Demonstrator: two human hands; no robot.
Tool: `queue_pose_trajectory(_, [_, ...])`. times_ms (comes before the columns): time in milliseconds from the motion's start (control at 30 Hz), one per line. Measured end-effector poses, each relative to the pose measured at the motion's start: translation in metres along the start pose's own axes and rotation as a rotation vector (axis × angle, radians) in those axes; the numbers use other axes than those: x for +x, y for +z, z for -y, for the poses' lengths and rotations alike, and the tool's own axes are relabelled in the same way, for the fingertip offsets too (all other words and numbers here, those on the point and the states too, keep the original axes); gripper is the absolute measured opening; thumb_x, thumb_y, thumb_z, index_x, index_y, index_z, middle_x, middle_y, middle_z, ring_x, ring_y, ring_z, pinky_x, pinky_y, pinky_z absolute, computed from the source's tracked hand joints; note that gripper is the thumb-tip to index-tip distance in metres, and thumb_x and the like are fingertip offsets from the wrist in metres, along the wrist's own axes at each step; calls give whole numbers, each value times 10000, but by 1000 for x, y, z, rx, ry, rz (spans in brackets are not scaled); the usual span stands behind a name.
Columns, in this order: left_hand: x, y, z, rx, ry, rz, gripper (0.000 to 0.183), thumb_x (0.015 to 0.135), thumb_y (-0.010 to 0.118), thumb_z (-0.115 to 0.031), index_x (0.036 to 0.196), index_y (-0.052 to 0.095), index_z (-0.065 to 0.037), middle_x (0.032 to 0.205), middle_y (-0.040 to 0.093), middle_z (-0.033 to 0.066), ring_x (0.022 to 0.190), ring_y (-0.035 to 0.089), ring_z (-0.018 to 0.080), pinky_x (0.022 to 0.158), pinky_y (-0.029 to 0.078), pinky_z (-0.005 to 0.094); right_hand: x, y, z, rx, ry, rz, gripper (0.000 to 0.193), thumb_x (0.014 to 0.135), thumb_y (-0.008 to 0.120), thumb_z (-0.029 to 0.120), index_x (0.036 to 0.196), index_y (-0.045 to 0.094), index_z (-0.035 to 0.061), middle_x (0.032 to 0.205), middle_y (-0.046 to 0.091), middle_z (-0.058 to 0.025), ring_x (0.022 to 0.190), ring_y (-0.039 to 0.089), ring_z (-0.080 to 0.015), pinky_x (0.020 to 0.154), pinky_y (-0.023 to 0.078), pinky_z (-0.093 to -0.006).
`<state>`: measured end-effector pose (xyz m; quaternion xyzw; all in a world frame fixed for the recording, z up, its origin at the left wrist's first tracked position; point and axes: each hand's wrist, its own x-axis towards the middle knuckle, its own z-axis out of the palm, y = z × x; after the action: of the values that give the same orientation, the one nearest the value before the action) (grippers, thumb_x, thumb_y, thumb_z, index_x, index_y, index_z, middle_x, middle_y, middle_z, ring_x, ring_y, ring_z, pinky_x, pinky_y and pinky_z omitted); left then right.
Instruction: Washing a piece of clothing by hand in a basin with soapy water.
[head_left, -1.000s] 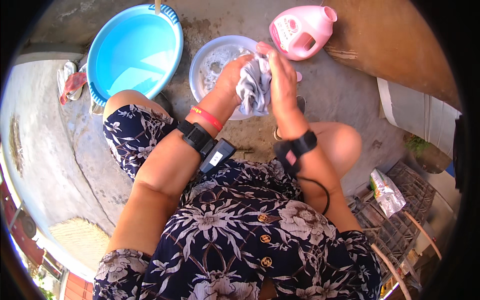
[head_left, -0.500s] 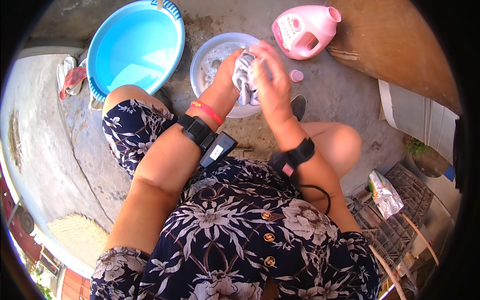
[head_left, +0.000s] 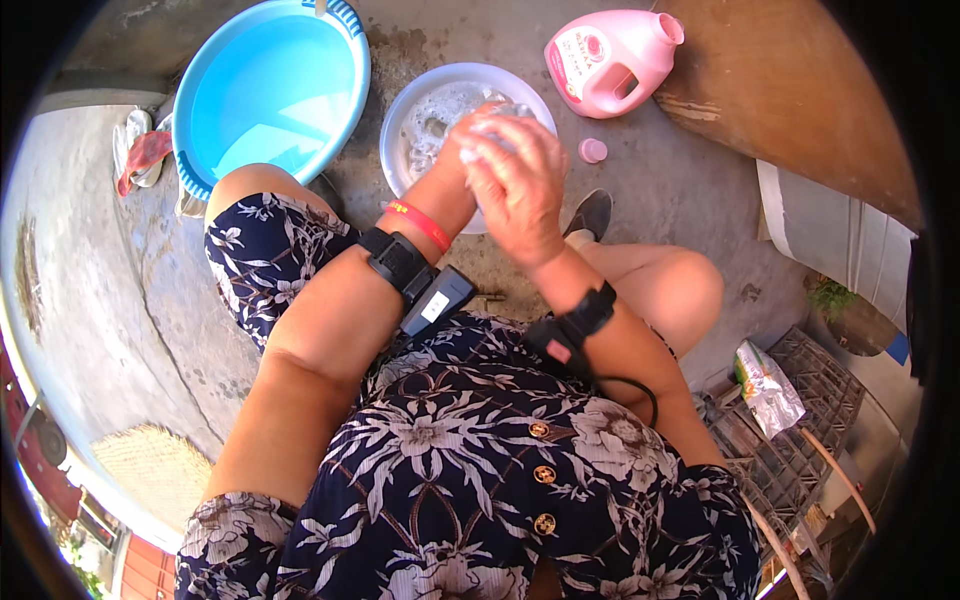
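Note:
I squat over a small white basin (head_left: 400, 118) of soapy water on the concrete. My right hand (head_left: 520, 185) lies on top, its back toward the camera, closed around a wet pale cloth (head_left: 490, 125) that shows only as a bit of fabric above the fingers. My left hand (head_left: 450, 150) is mostly hidden under the right one and grips the same cloth from the left. Both wrists carry black strapped devices, and the left also has a red band.
A large blue tub (head_left: 265, 90) of clear water stands at the upper left. A pink detergent jug (head_left: 610, 60) lies open behind the basin, its pink cap (head_left: 593, 150) on the ground. A wooden board (head_left: 790, 90), a crate (head_left: 800, 420) and a bag (head_left: 765, 385) are right.
The cloth, held spread between both hands a second ago, is now bunched up. My right hand has moved left and over it, covering the cloth and my left hand.

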<state>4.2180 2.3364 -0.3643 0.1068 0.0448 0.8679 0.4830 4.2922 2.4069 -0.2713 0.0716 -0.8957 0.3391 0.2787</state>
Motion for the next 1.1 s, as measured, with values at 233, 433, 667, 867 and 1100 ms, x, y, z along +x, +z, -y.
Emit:
queue_pose_trajectory(233, [9, 27, 13, -208, -142, -352, 244, 930, 423, -190, 1062, 552, -31, 963, 619, 124, 833, 630, 233, 739, 537, 360, 2, -5, -59, 650, 876, -76, 322, 905, 543, 277, 1106, 588, 30, 1056, 581, -43, 1001, 506, -153, 875, 400, -302])
queue_pose_trajectory(433, [4, 6, -5, -272, -151, -120, 272, 911, 415, -184, 1072, 549, -10, 999, 609, 134, 890, 617, 294, 782, 527, 444, 7, -14, -47, 991, 1081, -247, 475, 909, 558, 290, 1288, 440, 29, 1142, 546, -67, 1037, 517, -140, 914, 413, -295])
queue_pose_trajectory(667, [9, 36, -9, -53, -31, -704, 365, 939, 422, -383, 1144, 523, -99, 1056, 600, 129, 951, 599, 292, 853, 499, 463, 4, -33, -75, 1016, 1081, -149, 388, 911, 554, 172, 1246, 463, 1, 1114, 579, -89, 990, 572, -163, 876, 466, -316])
queue_pose_trajectory(867, [9, 48, -12, 11, 25, -522, 515, 890, 489, -486, 1253, 427, -126, 1163, 536, 120, 1050, 547, 286, 927, 442, 487, 2, -24, -71, 763, 875, -154, 394, 903, 556, 136, 1241, 449, -35, 1099, 583, -106, 997, 569, -160, 867, 466, -298])
queue_pose_trajectory(1100, [7, 26, 3, -16, 159, -568, 274, 867, 527, -221, 1068, 512, -35, 935, 581, 94, 822, 593, 196, 682, 512, 331, 3, 3, -17, -69, 159, 29, 342, 755, 671, 225, 1056, 613, 74, 1013, 602, -111, 1010, 542, -259, 880, 400, -346])
